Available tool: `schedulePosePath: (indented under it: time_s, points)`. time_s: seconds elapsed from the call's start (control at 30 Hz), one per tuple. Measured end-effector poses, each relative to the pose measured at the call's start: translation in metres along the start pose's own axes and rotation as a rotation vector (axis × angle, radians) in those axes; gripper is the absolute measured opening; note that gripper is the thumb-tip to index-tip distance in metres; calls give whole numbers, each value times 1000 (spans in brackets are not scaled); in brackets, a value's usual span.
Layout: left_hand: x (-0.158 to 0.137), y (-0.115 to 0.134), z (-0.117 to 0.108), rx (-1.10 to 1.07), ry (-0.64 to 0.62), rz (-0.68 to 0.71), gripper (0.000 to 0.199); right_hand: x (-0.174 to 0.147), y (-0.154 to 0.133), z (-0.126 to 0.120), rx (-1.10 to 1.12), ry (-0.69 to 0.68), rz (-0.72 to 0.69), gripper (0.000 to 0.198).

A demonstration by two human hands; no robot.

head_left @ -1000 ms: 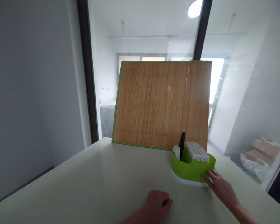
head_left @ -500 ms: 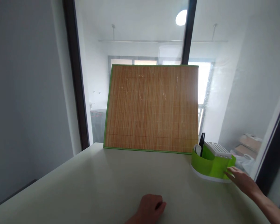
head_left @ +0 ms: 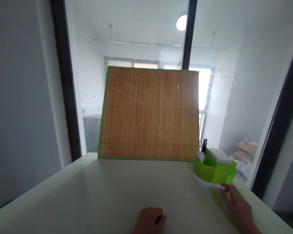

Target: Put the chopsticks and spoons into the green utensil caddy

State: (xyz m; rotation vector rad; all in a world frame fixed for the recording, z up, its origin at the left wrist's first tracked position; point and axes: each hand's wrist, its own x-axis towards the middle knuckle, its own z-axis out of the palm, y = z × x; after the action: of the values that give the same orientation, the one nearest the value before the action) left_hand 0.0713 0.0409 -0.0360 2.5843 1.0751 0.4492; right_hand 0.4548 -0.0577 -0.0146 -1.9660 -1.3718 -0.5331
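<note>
A green cutlery holder with a white base and a white slotted top stands at the right of the table. It has a white spoon and a black-handled utensil in its left section. My right hand is at the holder's front right corner, fingertips at the white base rim, thumb and fingers apart. Whether they press on the rim, I cannot tell. Curled into a loose fist, my left hand rests at the table's front middle, with nothing visible in it.
A bamboo mat with green edging leans upright at the back of the white table. Behind it is a glass partition with dark frame posts. Cardboard boxes lie beyond the glass at right.
My right hand has moved from the holder's right side down and toward me, to its front base rim. My left hand stays curled. The whole view has shifted slightly.
</note>
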Motion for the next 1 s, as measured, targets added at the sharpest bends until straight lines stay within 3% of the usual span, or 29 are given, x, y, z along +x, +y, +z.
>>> schedulePosePath:
  time_s: [0.17, 0.27, 0.33, 0.43, 1.0]
  points:
    - [-2, 2, -1, 3, 2, -7, 34, -33, -134, 23, 248, -313, -474, 30]
    - [-4, 4, -6, -19, -8, -29, 32, -48, -199, 43, 343, -337, -637, 31]
    - [-5, 5, -10, -52, -31, -53, 27, -57, -225, 56, 405, -302, -658, 32]
    - [-5, 6, -14, -82, -46, -75, 24, -66, -238, 68, 407, -288, -623, 30]
    - [-6, 6, -12, 42, -43, -74, 23, -74, -230, 76, 322, -329, -627, 13]
